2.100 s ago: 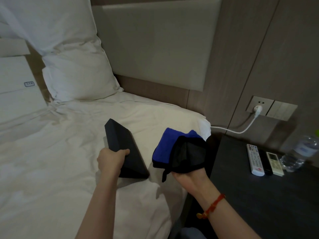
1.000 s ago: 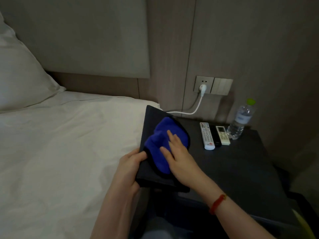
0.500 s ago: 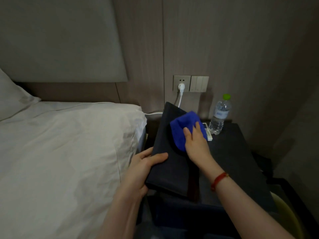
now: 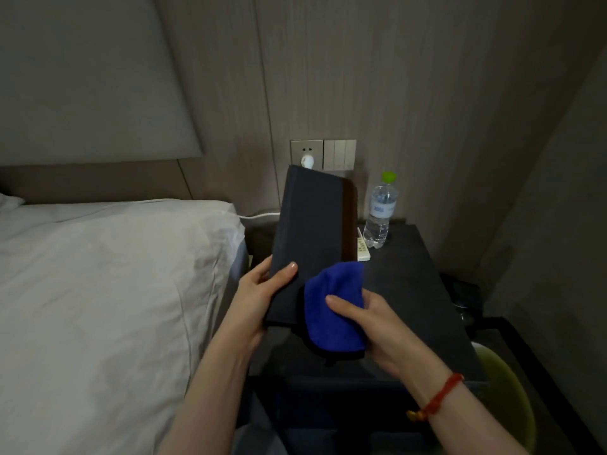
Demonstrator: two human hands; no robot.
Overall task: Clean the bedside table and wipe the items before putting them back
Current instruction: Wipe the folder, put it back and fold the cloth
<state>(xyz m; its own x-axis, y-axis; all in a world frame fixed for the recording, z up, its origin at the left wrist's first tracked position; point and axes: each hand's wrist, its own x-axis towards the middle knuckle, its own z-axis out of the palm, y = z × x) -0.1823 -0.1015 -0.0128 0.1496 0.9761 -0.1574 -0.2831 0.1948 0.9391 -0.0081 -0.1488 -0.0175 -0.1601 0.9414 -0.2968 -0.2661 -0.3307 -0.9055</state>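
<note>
A flat dark box (image 4: 312, 224) is tilted up over the dark bedside table (image 4: 414, 300). My left hand (image 4: 259, 293) grips its near left edge, thumb on the top face. My right hand (image 4: 371, 323), with a red bracelet at the wrist, holds a blue cloth (image 4: 331, 310) against the box's near right corner. On the table behind the box stand a clear water bottle (image 4: 381, 211) with a green cap and a white remote (image 4: 363, 249), mostly hidden by the box.
A bed with white sheets (image 4: 98, 290) fills the left. A wall socket with a white plug (image 4: 307, 159) and switches sits above the table, its cable running left. A yellowish bin (image 4: 505, 389) stands at the right of the table.
The box came from the bed to above the table and now tilts up more. The cloth slid from the box's far end down to its near right corner.
</note>
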